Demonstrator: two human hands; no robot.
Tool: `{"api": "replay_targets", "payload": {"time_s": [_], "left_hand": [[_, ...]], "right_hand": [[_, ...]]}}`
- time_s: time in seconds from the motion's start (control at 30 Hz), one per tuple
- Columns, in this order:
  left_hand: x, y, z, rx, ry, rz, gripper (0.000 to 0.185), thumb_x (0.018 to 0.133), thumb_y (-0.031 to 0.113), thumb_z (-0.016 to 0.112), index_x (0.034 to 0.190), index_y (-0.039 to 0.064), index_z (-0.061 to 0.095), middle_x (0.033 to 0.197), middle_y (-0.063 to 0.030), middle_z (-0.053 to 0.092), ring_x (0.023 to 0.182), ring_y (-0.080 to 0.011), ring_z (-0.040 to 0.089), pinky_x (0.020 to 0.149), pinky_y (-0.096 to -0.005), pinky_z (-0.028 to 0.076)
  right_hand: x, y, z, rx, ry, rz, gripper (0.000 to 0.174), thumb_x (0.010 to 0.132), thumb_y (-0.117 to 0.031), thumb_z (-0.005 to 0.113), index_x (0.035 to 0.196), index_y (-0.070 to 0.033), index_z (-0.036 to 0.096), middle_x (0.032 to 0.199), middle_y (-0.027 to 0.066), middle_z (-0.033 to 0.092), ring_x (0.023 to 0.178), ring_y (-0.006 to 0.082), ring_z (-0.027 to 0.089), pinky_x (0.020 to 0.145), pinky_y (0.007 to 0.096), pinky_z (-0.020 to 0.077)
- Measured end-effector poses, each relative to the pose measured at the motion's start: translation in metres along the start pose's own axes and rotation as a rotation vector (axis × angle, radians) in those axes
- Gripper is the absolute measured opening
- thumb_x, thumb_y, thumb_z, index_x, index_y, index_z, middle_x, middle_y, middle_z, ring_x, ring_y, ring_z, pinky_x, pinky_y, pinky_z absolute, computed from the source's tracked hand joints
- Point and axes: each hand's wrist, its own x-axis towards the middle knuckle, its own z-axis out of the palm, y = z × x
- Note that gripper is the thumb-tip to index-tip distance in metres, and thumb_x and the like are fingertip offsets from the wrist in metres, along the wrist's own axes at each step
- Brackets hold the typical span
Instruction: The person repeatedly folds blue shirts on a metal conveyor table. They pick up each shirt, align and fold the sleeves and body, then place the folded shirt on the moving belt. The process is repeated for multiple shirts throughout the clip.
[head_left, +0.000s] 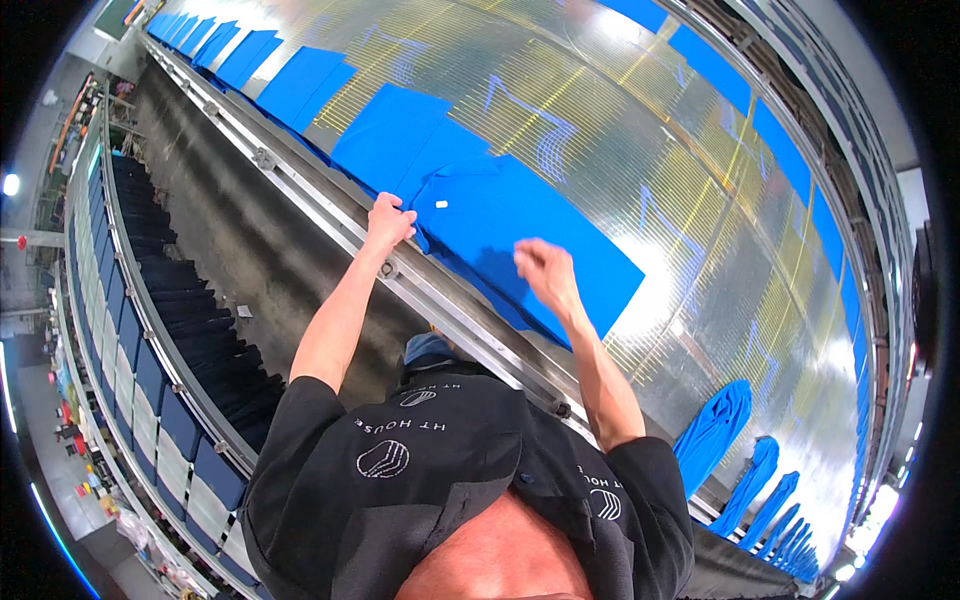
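A blue fabric garment piece lies flat over the near edge of a long metal table, with a small white tag on it. My left hand is at the garment's left end, its curled fingers pinching the bunched cloth by the table edge. Above the right part of the cloth is my right hand, slightly blurred with its fingers curled in. Its shadow falls on the fabric, apart from the fingers. Another blue piece lies flat just to the left.
Yellow lines and blue marks cover the metal tabletop. A metal rail with knobs runs along its near edge. More flat blue pieces continue leftward; bunched blue ones hang at right. Behind, another table bears dark blue pieces.
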Motion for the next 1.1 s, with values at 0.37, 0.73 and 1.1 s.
{"api": "replay_targets", "payload": {"time_s": [0.37,0.73,1.1], "left_hand": [[-0.031,0.002,0.008,0.412,0.084,0.287,0.039,0.076,0.017,0.075,0.102,-0.003,0.055,0.082,-0.0201,0.067,0.084,-0.0407,0.067,0.075,-0.0486,0.052],[-0.046,0.017,0.006,0.942,0.105,0.347,0.027,0.072,0.026,0.079,0.084,0.002,0.071,0.100,-0.0149,0.065,0.105,-0.0325,0.058,0.086,-0.0467,0.039],[-0.062,0.011,0.017,0.891,0.168,0.434,0.017,0.073,0.017,0.077,0.074,0.002,0.069,0.085,-0.0181,0.069,0.097,-0.0374,0.064,0.096,-0.0502,0.035]], "right_hand": [[0.190,-0.030,0.051,-0.411,0.240,0.116,0.030,0.075,-0.027,0.067,0.099,-0.011,0.074,0.099,0.0179,0.072,0.096,0.0377,0.068,0.082,0.0482,0.0530],[0.204,-0.011,0.043,-0.363,0.124,0.004,0.011,0.074,-0.017,0.065,0.080,-0.011,0.072,0.083,0.0167,0.071,0.085,0.0363,0.068,0.076,0.0469,0.0531],[0.193,-0.016,0.041,-0.382,0.128,-0.029,0.018,0.076,-0.022,0.065,0.088,-0.008,0.068,0.103,0.0189,0.070,0.094,0.0388,0.066,0.084,0.0482,0.0521]]}}
